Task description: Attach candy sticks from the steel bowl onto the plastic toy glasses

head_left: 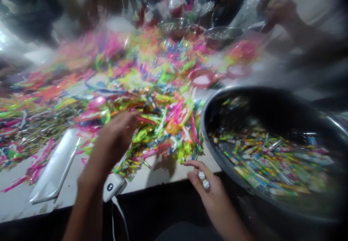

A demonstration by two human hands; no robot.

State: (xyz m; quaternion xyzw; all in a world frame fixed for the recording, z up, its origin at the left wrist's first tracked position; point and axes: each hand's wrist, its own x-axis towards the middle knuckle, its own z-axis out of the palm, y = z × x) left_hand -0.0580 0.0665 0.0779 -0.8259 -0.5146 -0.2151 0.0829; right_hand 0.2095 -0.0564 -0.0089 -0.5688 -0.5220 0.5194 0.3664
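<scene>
My left hand [118,134] is over the near edge of a heap of bright plastic pieces [174,117] in pink, green, orange and yellow. Its fingers are blurred and partly hidden, so what they grip, if anything, does not show. My right hand [210,186] is at the table's front edge, left of the big metal basin. Two small white round-ended pieces [203,180] are tucked in its curled fingers, while thumb and index finger stay apart. Under my left hand lie several thin, yellow-green printed sticks [130,166].
The large metal basin [208,141] on the right holds many small printed sticks. A silvery flat packet [56,168] and a white device [115,186] with a cable lie on the table. Another person's hand [281,12] and metal bowls [224,32] are farther back.
</scene>
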